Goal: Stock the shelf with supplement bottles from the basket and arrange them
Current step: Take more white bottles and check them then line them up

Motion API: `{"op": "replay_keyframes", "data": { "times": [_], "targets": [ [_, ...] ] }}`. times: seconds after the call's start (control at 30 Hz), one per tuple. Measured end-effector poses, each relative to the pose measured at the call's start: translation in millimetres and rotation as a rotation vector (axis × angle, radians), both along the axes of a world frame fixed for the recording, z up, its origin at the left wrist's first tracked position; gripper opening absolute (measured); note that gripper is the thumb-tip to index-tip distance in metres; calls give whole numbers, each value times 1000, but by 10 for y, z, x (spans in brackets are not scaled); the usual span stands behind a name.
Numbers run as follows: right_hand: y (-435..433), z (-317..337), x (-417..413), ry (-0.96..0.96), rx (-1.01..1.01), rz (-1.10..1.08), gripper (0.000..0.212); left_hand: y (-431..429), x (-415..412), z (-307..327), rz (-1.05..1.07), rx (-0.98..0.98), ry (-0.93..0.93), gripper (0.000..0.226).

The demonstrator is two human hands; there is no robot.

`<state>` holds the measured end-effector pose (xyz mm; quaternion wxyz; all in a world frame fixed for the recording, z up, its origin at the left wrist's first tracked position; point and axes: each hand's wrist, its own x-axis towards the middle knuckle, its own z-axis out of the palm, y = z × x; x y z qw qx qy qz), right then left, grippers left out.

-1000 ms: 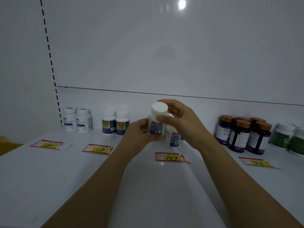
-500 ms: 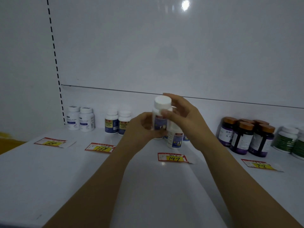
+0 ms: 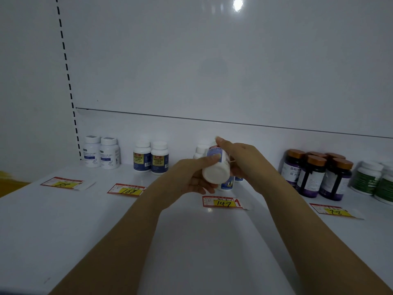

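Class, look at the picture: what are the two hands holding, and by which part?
A tilted white bottle: the left hand grips its lower end, thumb on the label; the right hand grips its upper end and side.

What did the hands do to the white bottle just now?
The white bottle was tipped over. It was upright with its cap on top, and now it is tilted with a round white end facing the camera. The left hand and right hand hold it as before, above the 147 price tag. The other bottles on the shelf have not moved.
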<state>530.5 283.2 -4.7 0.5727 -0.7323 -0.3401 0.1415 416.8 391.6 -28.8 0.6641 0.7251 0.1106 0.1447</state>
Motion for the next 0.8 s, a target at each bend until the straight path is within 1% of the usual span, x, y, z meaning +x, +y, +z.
{"op": "replay_keyframes", "data": {
  "times": [0.07, 0.1, 0.17, 0.2, 0.27, 0.33, 0.37, 0.43, 0.5, 0.53, 0.6, 0.7, 0.8],
  "targets": [
    [-19, 12, 20, -13, 37, 29, 35, -14, 15, -11, 25, 80, 3, 47],
    [-36, 24, 24, -31, 43, 38, 35, -24, 25, -24, 39, 157, 6, 39],
    [-73, 50, 38, -110, 38, 15, 34, -44, 36, -51, 83, 313, -18, 26],
    [-87, 63, 50, -150, 46, -8, 34, -53, 27, -55, 109, 368, -43, 25],
    [-113, 87, 66, -220, 94, -60, 36, -39, 18, -79, 155, 396, -82, 36],
    [-153, 112, 85, -292, 186, -141, 36, -35, 2, -108, 191, 460, -64, 60],
    [-184, 126, 96, -334, 233, -200, 35, -44, -8, -131, 193, 545, -13, 73],
    [-247, 141, 123, -409, 300, -321, 34, -59, -9, -210, 147, 738, 149, 97],
    [-288, 124, 171, -468, 311, -409, 36, -56, -8, -279, 68, 879, 325, 115],
    [-297, 109, 199, -486, 291, -440, 36, -49, -7, -303, 41, 918, 386, 119],
    [-296, 64, 263, -503, 199, -465, 37, -35, -8, -328, 25, 948, 447, 121],
    [-276, -10, 294, -478, 24, -420, 39, -45, -12, -343, 16, 976, 471, 120],
    [-254, -87, 315, -428, -75, -353, 39, -42, -13, -352, 5, 1001, 472, 118]
  ]
}}
